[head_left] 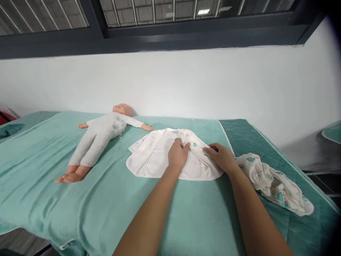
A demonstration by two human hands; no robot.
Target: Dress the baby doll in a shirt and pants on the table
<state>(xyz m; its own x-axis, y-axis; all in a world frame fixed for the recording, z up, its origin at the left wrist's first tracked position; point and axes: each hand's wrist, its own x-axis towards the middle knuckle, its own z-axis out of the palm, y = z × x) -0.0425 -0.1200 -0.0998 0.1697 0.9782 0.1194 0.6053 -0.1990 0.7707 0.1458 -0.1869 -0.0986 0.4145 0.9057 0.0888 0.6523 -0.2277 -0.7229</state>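
A white baby shirt (157,156) lies spread on the green cover, its front opened out and small coloured prints showing near the collar and on the right side. My left hand (178,154) rests on the middle of the shirt just below the collar, thumb and fingers apart. At the shirt's right side, my right hand (220,156) pinches the cloth between thumb and fingers. Close by my right forearm lies a crumpled white printed baby garment (274,185), partly behind that arm.
A baby doll (103,128) in a white body suit lies on its back at left, one arm reaching towards the shirt. The green cover (119,209) drapes over the table. Behind stand a white wall (170,85) and a dark window frame (197,35).
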